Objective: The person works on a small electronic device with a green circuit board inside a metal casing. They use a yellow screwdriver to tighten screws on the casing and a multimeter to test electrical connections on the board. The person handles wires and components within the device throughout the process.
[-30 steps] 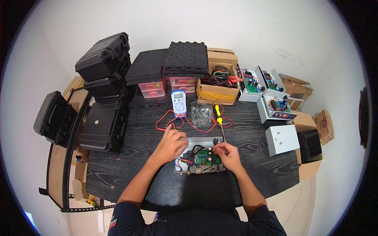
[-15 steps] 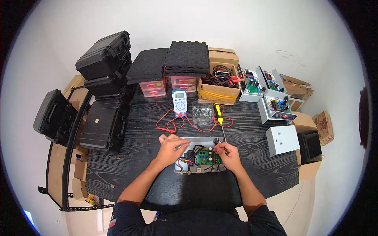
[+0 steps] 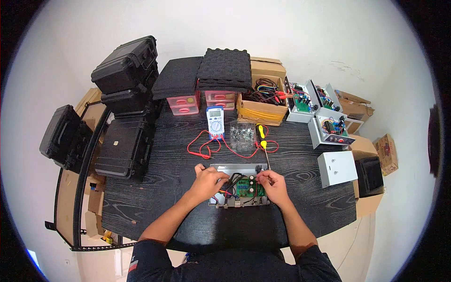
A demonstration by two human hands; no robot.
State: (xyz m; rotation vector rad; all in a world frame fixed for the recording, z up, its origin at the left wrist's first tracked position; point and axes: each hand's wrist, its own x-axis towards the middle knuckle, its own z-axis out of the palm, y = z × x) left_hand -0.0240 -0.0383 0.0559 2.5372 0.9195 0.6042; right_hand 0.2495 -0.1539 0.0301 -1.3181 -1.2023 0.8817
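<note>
A shallow grey metal enclosure (image 3: 232, 167) lies open at the table's near edge. Inside it sit a green circuit board (image 3: 243, 191), several black wires (image 3: 235, 178) and some red and coloured wires at its left. My left hand (image 3: 209, 181) reaches over the enclosure's left side, fingers bent together by the black wires; its fingertips are partly hidden. At the board's right end, my right hand (image 3: 273, 186) has thumb and forefinger pinched together. What either hand holds is too small to tell. Behind the right hand lies a yellow-and-black screwdriver (image 3: 262, 138), its shaft pointing toward the enclosure.
Beyond the enclosure are a multimeter (image 3: 215, 123) with red leads and a clear tray (image 3: 242, 135) of small metal parts. Black hard cases (image 3: 123, 145) stand at left. Pink drawers (image 3: 183, 105), a cardboard box (image 3: 261, 113) of cables and other grey enclosures (image 3: 337, 168) line the back and right.
My left hand has moved slightly right and down, its fingers now over the black wires inside the enclosure. My right hand stays nearly where it was.
</note>
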